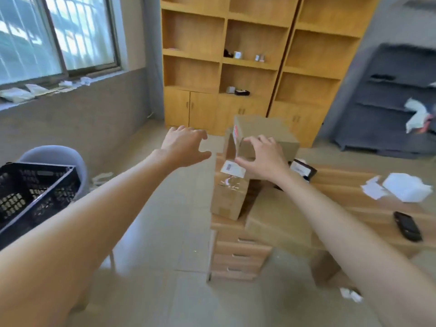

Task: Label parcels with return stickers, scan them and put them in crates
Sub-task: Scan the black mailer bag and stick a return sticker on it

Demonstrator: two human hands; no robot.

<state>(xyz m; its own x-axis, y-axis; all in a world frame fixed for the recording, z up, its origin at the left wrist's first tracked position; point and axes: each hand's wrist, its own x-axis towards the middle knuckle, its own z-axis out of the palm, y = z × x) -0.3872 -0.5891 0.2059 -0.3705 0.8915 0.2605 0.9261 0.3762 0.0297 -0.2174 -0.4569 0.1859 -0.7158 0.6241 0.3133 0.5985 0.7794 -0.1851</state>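
Both forearms are reaching out, the left hand (182, 145) hanging in the air with fingers spread, holding nothing, just left of the top parcel (264, 135), while the right hand (263, 158) is cupping that parcel's near corner with curled fingers, above the desk (368, 208) and black scanner (407, 226).
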